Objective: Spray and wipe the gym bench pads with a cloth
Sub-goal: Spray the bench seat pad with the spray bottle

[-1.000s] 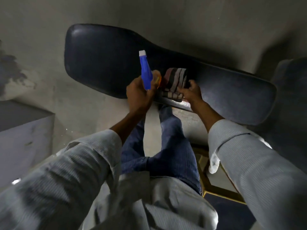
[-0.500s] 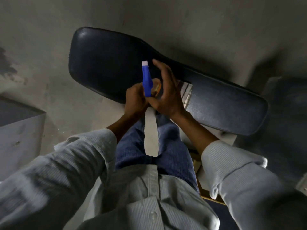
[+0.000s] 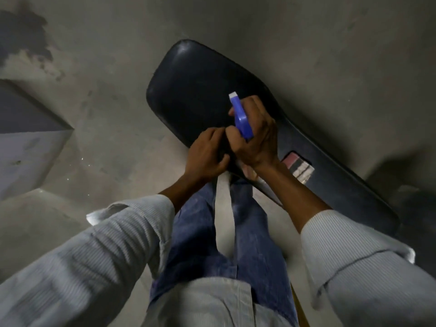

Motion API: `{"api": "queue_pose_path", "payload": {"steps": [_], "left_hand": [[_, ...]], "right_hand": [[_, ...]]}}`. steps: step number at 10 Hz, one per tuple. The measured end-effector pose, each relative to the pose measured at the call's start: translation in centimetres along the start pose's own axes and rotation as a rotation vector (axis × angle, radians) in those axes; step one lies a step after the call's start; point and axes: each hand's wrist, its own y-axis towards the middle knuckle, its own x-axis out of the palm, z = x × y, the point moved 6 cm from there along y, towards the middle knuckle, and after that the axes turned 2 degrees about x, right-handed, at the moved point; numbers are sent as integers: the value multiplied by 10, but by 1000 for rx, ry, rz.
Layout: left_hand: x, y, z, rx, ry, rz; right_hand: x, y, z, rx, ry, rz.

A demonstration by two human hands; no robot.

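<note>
A long black bench pad [image 3: 195, 90] runs diagonally from the upper middle to the lower right. Over its near edge, my right hand [image 3: 257, 140] is wrapped around a spray bottle [image 3: 240, 116]. The bottle's blue head with a white nozzle tip points up and away. My left hand [image 3: 205, 154] sits just left of it, fingers curled against the bottle's lower part, which both hands hide. A striped cloth [image 3: 298, 166] lies folded on the pad, right of my right wrist, and neither hand touches it.
The bench stands on a bare concrete floor [image 3: 106, 67] with a dark stain [image 3: 23, 36] at the upper left. A grey block [image 3: 26, 147] sits at the left edge. My legs in blue jeans [image 3: 195, 232] stand against the pad's near side.
My right hand left the cloth on the pad, moved left and closed around the spray bottle that my left hand held. The view has shifted, so the bench now appears further right.
</note>
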Motion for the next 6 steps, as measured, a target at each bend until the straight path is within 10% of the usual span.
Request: {"api": "queue_pose_path", "payload": {"steps": [6], "left_hand": [[40,54,-112,-53,285,283]], "right_hand": [[111,47,83,-50,-195,-61]]}}
